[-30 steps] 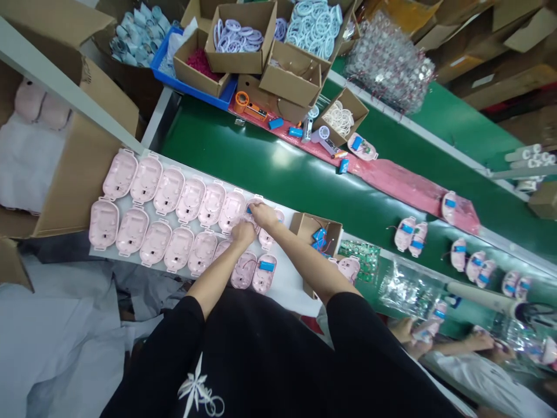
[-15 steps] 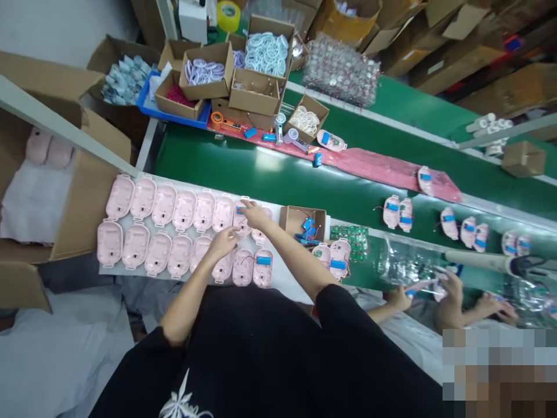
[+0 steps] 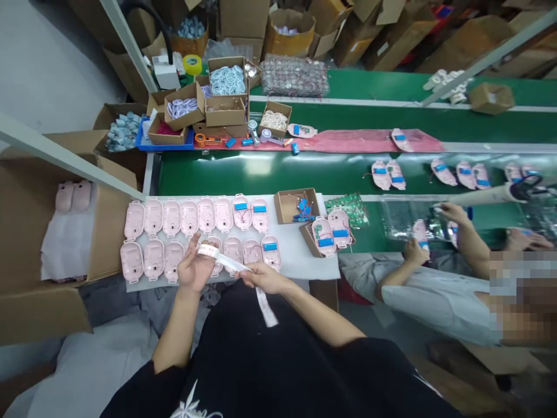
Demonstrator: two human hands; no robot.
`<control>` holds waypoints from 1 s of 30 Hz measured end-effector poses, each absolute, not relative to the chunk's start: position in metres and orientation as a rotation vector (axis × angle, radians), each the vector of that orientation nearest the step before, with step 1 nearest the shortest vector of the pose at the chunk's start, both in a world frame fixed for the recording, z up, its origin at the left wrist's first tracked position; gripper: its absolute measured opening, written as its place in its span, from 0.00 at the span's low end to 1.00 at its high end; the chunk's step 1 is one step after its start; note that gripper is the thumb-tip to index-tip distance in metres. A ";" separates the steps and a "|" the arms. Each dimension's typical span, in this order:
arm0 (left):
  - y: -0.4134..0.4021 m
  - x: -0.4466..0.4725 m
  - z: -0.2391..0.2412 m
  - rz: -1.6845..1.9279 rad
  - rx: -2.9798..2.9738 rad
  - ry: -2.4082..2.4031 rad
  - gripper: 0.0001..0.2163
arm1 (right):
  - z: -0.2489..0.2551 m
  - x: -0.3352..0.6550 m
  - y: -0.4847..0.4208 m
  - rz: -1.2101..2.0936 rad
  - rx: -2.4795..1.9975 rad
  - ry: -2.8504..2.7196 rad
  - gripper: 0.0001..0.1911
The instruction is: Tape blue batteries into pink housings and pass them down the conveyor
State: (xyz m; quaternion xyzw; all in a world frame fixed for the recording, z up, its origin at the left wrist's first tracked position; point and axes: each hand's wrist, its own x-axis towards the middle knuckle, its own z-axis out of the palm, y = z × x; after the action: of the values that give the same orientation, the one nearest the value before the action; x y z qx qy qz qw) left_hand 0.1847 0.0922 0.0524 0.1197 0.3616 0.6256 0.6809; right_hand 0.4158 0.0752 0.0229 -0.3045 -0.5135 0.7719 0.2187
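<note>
A white printed tape (image 3: 232, 263) stretches between my hands, above the near row of pink plastic shells. My left hand (image 3: 192, 268) holds its curled, roll-like end, palm turned up. Pinched in my right hand (image 3: 263, 277) is the strip farther along, and a loose tail hangs down in front of my black shirt. Behind the hands, two rows of pink shells (image 3: 189, 217) lie hollow side up on a white sheet (image 3: 296, 249). Blue batteries sit in a few on the right, such as the far-row shell (image 3: 242, 212). My left hand partly hides some near-row shells.
Right of the rows stand a carton of blue batteries (image 3: 285, 208), two shells on another box (image 3: 312, 244) and green circuit boards (image 3: 348, 209). Co-workers' hands (image 3: 418, 251) handle shells farther right. Boxes of rings (image 3: 227, 80) stand at the back left; an open carton (image 3: 113, 232) is at left.
Both hands have drawn back toward my body from the shells, and the white tape now shows between them. A far-row shell under my right hand now shows its blue battery. The view has shifted.
</note>
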 end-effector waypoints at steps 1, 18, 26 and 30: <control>0.093 0.188 0.051 1.397 0.267 0.810 0.17 | 0.018 0.420 0.070 2.162 -0.838 -1.377 0.32; 0.064 0.190 0.061 1.507 0.454 1.105 0.26 | -0.039 0.504 0.112 2.229 -0.879 -1.882 0.22; -0.120 0.105 0.057 0.739 0.736 2.370 0.20 | -0.105 0.527 0.124 2.000 -1.086 -2.106 0.18; -0.214 0.129 0.024 0.299 0.408 2.645 0.11 | -0.133 0.493 0.119 1.945 -1.028 -2.502 0.24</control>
State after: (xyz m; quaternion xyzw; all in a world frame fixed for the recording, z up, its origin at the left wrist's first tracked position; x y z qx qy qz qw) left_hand 0.1293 -0.2135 0.0237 0.1477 0.9576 0.1083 0.2224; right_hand 0.4930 0.1195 -0.1335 -0.3072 -0.7477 0.5811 -0.0947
